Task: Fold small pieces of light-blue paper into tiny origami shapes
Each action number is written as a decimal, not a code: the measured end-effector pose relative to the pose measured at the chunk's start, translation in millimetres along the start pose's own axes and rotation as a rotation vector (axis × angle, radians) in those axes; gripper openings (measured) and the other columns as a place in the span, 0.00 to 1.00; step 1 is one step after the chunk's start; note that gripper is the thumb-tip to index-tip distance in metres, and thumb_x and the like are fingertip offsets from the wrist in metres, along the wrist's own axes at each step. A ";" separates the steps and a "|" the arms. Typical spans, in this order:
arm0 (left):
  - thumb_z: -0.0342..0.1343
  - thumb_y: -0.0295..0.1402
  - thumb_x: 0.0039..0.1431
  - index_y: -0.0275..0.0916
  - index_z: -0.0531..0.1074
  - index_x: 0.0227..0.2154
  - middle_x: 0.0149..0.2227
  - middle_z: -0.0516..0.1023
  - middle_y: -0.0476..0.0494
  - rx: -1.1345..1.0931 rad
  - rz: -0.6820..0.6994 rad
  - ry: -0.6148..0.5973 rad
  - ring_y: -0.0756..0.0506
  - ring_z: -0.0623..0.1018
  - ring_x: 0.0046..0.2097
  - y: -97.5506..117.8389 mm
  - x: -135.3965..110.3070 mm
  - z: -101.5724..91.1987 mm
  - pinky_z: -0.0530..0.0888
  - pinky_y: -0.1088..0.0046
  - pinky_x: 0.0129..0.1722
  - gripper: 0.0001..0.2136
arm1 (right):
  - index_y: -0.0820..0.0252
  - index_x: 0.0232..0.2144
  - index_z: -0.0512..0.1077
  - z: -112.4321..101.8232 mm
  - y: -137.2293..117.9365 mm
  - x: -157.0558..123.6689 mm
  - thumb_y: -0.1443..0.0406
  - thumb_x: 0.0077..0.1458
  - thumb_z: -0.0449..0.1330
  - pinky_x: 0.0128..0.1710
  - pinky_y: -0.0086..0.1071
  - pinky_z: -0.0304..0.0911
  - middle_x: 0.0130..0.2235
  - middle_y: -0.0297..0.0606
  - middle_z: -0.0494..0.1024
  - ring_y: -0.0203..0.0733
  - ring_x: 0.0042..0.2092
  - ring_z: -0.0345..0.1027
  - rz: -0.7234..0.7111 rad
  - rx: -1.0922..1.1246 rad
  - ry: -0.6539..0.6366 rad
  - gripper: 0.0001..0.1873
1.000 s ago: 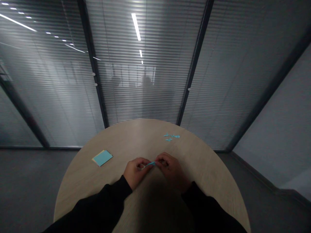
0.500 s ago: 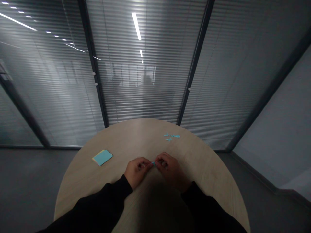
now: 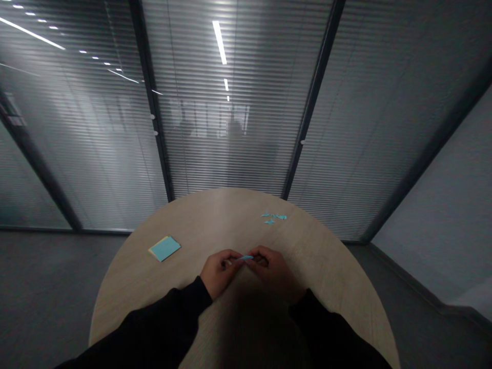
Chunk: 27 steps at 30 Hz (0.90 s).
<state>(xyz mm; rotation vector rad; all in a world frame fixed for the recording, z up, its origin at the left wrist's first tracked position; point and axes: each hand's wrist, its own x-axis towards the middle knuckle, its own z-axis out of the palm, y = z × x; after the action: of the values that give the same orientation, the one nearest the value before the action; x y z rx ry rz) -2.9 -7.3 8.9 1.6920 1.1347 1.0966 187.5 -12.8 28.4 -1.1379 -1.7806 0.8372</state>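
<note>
A small piece of folded blue paper (image 3: 246, 257) is pinched between my two hands over the middle of the table. My left hand (image 3: 220, 271) grips its left end with thumb and fingertips. At the other end, my right hand (image 3: 275, 270) has its thumb and fingers closed on the same paper. The fingers hide part of it, so its exact shape cannot be made out. Beyond my right hand lie several small blue folded-paper pieces (image 3: 270, 222). A stack of square paper sheets (image 3: 165, 249), blue on top with a yellow edge showing, rests to the left.
The round wooden table (image 3: 215, 215) carries all of this, its curved edge on the left, far and right sides. Behind it stands a glass partition with blinds (image 3: 230, 154) in dark frames. A pale wall (image 3: 453, 215) rises at the right.
More of the blue paper shows between my fingertips now, as a longer, flatter sliver. My right fingers have shifted slightly around it. The whole view has moved a little.
</note>
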 end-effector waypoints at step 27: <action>0.68 0.41 0.50 0.35 0.79 0.31 0.33 0.83 0.41 -0.452 0.040 0.014 0.44 0.80 0.37 -1.5 -0.2 -1.0 0.74 0.66 0.43 0.13 | 0.57 0.34 0.71 12.5 -24.1 -11.0 0.68 0.62 0.56 0.36 0.32 0.65 0.33 0.38 0.75 0.41 0.36 0.69 -0.553 -0.378 0.256 0.05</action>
<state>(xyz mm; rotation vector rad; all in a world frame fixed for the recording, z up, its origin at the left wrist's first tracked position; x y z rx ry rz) -4.3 -6.9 7.7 1.3564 0.7871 1.2798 170.0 -32.9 40.5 -0.8573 -1.9373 0.0261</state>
